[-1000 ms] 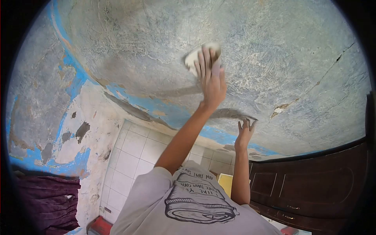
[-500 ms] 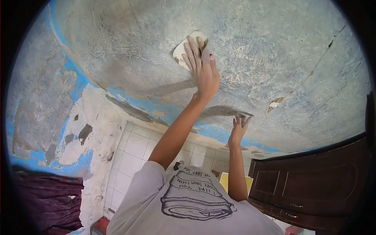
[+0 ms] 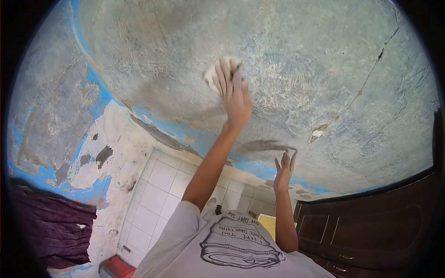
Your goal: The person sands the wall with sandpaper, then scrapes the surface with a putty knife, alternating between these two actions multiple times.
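Against the patchy grey wall (image 3: 320, 55), my left hand (image 3: 234, 92) presses a pale, cream-coloured piece of sandpaper (image 3: 212, 78) under its fingers. A folded flap of it shows between the fingers, and the hand and sheet are slightly blurred. Lower and to the right, my right hand (image 3: 284, 171) has its fingers spread, with the fingertips at or near the wall and nothing visible in it. A dark shadow stretches left from those fingertips. Both arms reach up from a light grey printed T-shirt (image 3: 241, 245).
A crack with a chipped hole (image 3: 318, 133) runs across the wall at right. Blue paint (image 3: 255, 167) peels along the wall's lower edge. Brown wooden cabinets (image 3: 366, 222) stand at right; a purple curtain (image 3: 51, 227) hangs at left. White floor tiles (image 3: 157, 185) and a red object (image 3: 118, 266) lie below.
My left hand and the sandpaper have moved down the wall and slightly left. My right hand sits a little lower with its fingers more spread. The camera view has shifted slightly.
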The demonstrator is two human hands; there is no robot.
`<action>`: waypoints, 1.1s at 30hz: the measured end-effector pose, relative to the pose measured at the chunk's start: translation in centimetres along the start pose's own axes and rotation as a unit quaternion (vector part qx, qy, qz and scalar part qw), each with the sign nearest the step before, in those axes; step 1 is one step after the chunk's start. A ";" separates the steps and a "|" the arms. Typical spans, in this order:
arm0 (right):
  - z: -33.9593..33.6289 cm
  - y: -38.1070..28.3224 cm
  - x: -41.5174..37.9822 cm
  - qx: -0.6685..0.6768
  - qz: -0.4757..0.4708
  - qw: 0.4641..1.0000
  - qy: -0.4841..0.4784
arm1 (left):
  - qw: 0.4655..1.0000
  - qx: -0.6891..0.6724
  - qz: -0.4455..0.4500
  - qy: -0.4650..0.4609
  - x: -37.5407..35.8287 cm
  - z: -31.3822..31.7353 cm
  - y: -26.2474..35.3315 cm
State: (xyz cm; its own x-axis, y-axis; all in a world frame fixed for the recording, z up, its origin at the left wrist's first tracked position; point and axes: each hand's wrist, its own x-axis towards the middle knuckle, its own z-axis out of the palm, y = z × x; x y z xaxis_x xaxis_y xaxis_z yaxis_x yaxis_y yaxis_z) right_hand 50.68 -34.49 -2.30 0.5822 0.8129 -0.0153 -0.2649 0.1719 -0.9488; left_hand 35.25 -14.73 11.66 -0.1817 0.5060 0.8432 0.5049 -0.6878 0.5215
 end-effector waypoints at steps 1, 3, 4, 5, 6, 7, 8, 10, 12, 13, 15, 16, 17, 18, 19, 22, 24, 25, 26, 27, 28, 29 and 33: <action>0.2 -0.9 0.1 0.012 0.015 1.000 -0.013 | 1.000 0.017 0.007 0.007 1.7 0.0 0.7; 0.3 -1.6 0.2 0.022 0.043 0.998 -0.035 | 1.000 0.029 -0.005 0.010 0.6 0.3 1.0; 0.2 -1.9 0.5 0.019 0.052 0.997 -0.044 | 0.999 0.022 -0.023 0.008 -2.0 1.1 1.0; -0.2 -2.1 0.6 0.015 0.061 0.997 -0.055 | 0.999 0.015 -0.042 0.008 -5.0 2.1 1.0; -0.7 -2.2 0.6 0.013 0.061 0.996 -0.062 | 0.995 -0.022 -0.099 0.013 -8.8 3.2 1.2; -1.1 -2.2 0.5 0.011 0.061 0.996 -0.071 | 0.986 -0.058 -0.155 0.019 -13.1 4.2 1.0; -1.4 -2.3 0.4 0.008 0.062 0.995 -0.082 | 0.985 -0.052 -0.165 -0.017 -17.7 4.8 -0.1; -2.2 -2.2 0.0 -0.001 0.060 0.995 -0.080 | 0.983 -0.038 -0.167 -0.065 -20.1 5.1 -0.8; -2.6 -2.2 0.3 0.002 0.057 0.996 -0.067 | 0.984 -0.022 -0.153 -0.092 -18.0 3.7 -1.4; -2.9 -2.0 0.1 0.009 0.060 0.997 -0.055 | 0.990 -0.012 -0.119 -0.073 -14.8 2.7 -1.0; -3.0 -1.8 -0.2 0.017 0.060 0.997 -0.040 | 0.997 -0.013 -0.066 -0.044 -6.4 1.1 -0.3; -3.0 -1.8 -0.2 0.017 0.056 0.998 -0.039 | 0.998 -0.024 -0.046 -0.034 -3.5 0.8 0.1; -3.1 -1.8 -0.3 0.018 0.052 0.998 -0.036 | 0.996 -0.051 -0.072 -0.007 -2.4 0.9 1.2; -3.4 -1.5 -0.2 0.019 0.059 0.997 -0.039 | 0.992 -0.078 -0.096 0.019 -1.6 1.1 2.3; -3.7 -0.9 -0.1 0.022 0.065 0.997 -0.041 | 0.986 -0.105 -0.120 0.042 -1.3 1.5 3.0; -3.7 -1.3 -0.1 0.000 0.071 0.997 -0.041 | 0.990 -0.072 -0.119 0.029 -9.4 4.7 4.1; -4.0 -1.4 0.1 -0.015 0.073 0.996 -0.038 | 0.981 -0.070 -0.154 -0.097 -18.5 6.7 3.7; -4.2 -1.4 0.5 -0.016 0.070 0.997 -0.032 | 0.986 -0.042 -0.124 -0.100 -18.1 6.3 3.2; -4.3 -1.5 1.1 -0.016 0.065 0.997 -0.025 | 0.990 -0.016 -0.094 -0.103 -16.5 5.4 1.9; -4.3 -1.7 1.2 -0.016 0.063 0.998 -0.022 | 0.992 0.011 -0.065 -0.106 -14.8 4.4 0.6; -4.2 -1.8 1.1 -0.015 0.063 0.998 -0.020 | 0.993 -0.018 -0.089 -0.073 -11.8 3.4 -0.2; -4.0 -1.8 1.0 -0.014 0.065 0.998 -0.019 | 0.992 -0.044 -0.113 -0.039 -8.4 2.7 -0.7; -2.8 -0.7 0.8 -0.019 0.118 0.992 -0.033 | 0.915 -0.175 -0.361 0.047 -4.5 2.6 -2.1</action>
State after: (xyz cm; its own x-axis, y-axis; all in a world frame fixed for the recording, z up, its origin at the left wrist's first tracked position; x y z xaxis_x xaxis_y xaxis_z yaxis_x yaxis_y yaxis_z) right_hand 53.43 -35.50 -2.55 0.4549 0.8632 -0.2190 -0.3585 -0.0476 -0.9323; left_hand 37.13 -14.17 6.46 -0.4409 0.8586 0.2616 -0.0724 -0.3245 0.9431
